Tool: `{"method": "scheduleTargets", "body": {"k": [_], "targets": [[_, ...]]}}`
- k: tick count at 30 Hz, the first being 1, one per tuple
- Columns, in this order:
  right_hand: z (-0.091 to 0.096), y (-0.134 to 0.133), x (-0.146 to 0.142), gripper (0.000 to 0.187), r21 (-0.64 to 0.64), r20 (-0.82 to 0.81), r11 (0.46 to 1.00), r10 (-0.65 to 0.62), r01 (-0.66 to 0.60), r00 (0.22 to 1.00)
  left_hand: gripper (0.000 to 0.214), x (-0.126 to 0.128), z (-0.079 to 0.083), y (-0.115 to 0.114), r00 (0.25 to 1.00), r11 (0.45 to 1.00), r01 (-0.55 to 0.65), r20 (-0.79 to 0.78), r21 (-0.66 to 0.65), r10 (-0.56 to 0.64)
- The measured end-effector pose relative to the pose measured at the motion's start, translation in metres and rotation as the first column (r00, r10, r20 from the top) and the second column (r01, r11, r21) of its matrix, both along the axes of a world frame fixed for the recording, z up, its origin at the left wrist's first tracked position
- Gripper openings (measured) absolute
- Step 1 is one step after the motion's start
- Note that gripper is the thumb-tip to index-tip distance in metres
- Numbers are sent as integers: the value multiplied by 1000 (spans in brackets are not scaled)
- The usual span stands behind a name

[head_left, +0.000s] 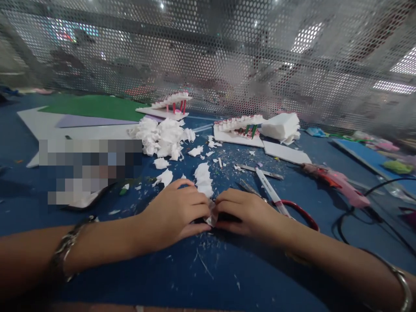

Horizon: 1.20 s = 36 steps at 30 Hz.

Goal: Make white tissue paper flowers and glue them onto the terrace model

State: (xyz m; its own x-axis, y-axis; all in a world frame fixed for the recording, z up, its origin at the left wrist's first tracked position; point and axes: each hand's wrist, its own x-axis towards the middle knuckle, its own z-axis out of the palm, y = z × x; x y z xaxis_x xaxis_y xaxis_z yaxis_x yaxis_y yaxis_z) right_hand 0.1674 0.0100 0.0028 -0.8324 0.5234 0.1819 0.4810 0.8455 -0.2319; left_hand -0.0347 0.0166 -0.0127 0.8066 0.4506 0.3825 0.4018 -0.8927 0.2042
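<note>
Low over the blue table, my left hand (182,210) and my right hand (245,212) meet fingertip to fingertip. Both pinch one small piece of white tissue paper (212,215), mostly hidden behind the fingers. Just beyond them lies a crumpled white tissue strip (203,178); whether it joins the held piece I cannot tell. Torn tissue scraps (164,177) lie past my left hand, in front of a heap of white tissue pieces (164,136). Beside my right hand are red-handled scissors (300,212), partly covered, and a white pen-like cutter (271,190).
Two white board models with ruffled tissue slopes (238,125) (172,104) stand at the back. A tissue stack (281,126) sits beside one. Right lies a pink glue gun (341,184) with a black cable. At left are green sheets (94,107) and a blurred-out device (94,173).
</note>
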Motion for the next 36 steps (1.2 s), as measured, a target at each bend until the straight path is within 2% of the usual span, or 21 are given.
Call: {"method": "scheduleTargets", "body": {"k": [6, 12, 17, 25, 29, 36], "targets": [[3, 3, 1, 11, -41, 34, 999, 24, -23, 999, 17, 1, -3, -3, 998, 996, -56, 30, -67, 58], [3, 4, 2, 18, -130, -13, 992, -2, 0, 1000, 19, -1, -3, -4, 999, 998, -53, 1, -27, 53], [1, 6, 2, 9, -187, -89, 982, -8, -9, 996, 16, -1, -2, -4, 999, 998, -48, 7, -41, 48], [6, 18, 4, 8, -422, -122, 906, -59, 2, 991, 15, 0, -1, -3, 999, 998, -39, 7, -51, 40], [6, 17, 0, 6, -402, -98, 914, -96, 49, 990, 15, 0, -1, -3, 1000, 998, -13, 8, -56, 13], [3, 11, -5, 4, -268, -86, 956, -149, 121, 985, 15, 1, 1, -3, 1000, 998, -10, 14, -66, 11]]}}
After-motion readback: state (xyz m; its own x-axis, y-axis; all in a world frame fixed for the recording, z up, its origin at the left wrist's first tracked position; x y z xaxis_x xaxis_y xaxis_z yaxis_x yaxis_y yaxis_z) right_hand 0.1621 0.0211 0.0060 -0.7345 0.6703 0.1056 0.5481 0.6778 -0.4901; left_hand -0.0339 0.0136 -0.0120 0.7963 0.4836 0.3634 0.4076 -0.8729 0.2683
